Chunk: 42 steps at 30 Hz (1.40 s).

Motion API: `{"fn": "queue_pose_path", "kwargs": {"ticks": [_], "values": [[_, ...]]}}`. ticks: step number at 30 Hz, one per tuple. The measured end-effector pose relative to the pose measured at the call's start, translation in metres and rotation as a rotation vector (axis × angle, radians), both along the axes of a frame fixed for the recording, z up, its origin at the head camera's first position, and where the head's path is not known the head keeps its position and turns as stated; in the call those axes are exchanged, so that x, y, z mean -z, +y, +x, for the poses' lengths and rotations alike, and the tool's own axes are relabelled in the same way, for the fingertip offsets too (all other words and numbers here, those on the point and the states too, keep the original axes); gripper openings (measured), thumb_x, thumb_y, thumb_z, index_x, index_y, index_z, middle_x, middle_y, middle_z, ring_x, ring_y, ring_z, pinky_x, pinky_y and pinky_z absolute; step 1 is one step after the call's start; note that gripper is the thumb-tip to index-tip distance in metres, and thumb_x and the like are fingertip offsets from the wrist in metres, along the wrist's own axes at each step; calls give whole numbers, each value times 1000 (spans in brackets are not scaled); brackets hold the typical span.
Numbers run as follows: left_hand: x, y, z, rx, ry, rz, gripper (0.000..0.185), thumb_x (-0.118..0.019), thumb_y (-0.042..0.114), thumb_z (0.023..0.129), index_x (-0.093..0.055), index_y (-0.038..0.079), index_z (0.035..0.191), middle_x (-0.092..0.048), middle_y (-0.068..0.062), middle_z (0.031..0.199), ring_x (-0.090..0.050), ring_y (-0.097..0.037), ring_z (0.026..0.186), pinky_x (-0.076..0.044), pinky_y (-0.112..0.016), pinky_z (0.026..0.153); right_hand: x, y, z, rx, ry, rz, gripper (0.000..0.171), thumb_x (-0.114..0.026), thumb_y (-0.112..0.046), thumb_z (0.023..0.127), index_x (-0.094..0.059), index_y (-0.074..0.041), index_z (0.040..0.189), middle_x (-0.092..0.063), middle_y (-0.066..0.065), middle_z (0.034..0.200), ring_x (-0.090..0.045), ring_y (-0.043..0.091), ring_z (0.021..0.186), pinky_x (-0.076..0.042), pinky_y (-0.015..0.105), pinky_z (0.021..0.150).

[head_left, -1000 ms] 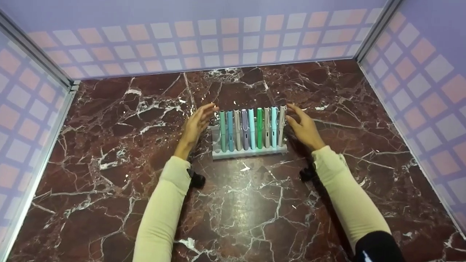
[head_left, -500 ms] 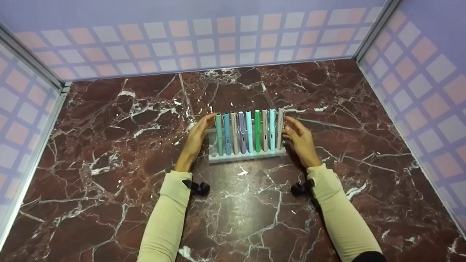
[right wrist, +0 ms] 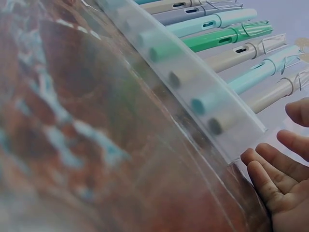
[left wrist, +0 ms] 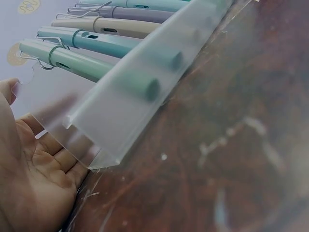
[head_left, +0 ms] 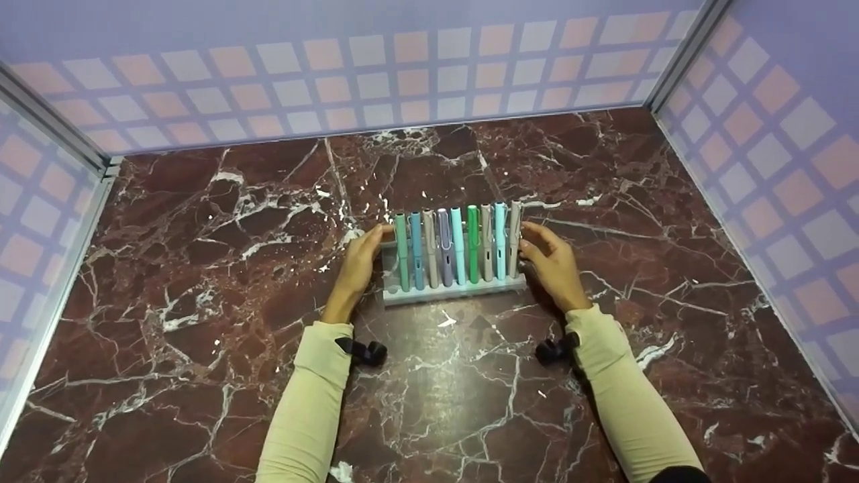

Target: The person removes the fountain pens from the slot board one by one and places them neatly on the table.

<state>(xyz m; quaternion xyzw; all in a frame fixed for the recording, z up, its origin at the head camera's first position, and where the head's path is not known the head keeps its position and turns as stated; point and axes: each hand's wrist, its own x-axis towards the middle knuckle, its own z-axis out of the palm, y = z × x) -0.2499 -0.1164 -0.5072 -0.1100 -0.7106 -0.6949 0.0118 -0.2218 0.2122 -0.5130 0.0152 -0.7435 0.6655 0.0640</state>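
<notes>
A clear acrylic pen stand [head_left: 456, 292] rests on the marble table and holds several capped pens in a leaning row, among them a green pen [head_left: 473, 245] and a purple pen [head_left: 443, 248]. My left hand [head_left: 357, 268] is at its left end. In the left wrist view the fingers [left wrist: 53, 150] show through the clear back panel and the thumb tip meets the panel edge. My right hand [head_left: 556, 272] is at the right end; in the right wrist view, relaxed fingertips [right wrist: 260, 169] lie against or very near the stand's corner, thumb apart.
A checked wall panel [head_left: 416, 74] stands behind the table [head_left: 221, 376], with side panels at left and right. Black wrist cameras [head_left: 368, 351] sit under both wrists.
Both hands have come down and in from beside the pen tops to the ends of the stand. The view has shifted slightly; the stand shows no clear movement on the table.
</notes>
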Motion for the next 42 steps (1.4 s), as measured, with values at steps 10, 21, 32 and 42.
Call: {"fn": "queue_pose_path", "kwargs": {"ticks": [10, 21, 32, 42], "values": [[0, -1, 2, -3, -27, -28, 42, -35, 17, 107, -61, -12, 124, -59, -27, 134, -49, -36, 135, -29, -43, 120, 1, -3, 1, 10, 15, -48, 34, -58, 3, 98, -57, 9, 131, -63, 22, 126, -65, 9, 97, -57, 25, 85], [0, 0, 0, 4, -21, -19, 42, -36, 18, 107, -62, -11, 122, -61, -26, 131, -52, -36, 130, -30, -42, 120, 0, -3, 1, 40, 44, -137, 5, -58, 4, 96, -58, 8, 99, -67, 5, 85, -66, 16, 75, -59, 26, 68], [1, -1, 3, -9, -36, -11, 41, -37, 16, 107, -63, -11, 121, -61, -26, 131, -51, -37, 131, -31, -43, 119, -1, -5, 5, -27, -4, -212, 9, -56, 7, 96, -64, 7, 97, -67, 5, 78, -65, 15, 67, -58, 25, 60], [3, 0, 1, -41, -15, -15, 41, -37, 14, 105, -63, -15, 118, -62, -29, 128, -52, -38, 130, -33, -41, 117, -2, -4, 7, -73, 31, -117, 8, -59, 4, 94, -64, 9, 98, -68, 1, 80, -66, 11, 68, -57, 23, 61]]}}
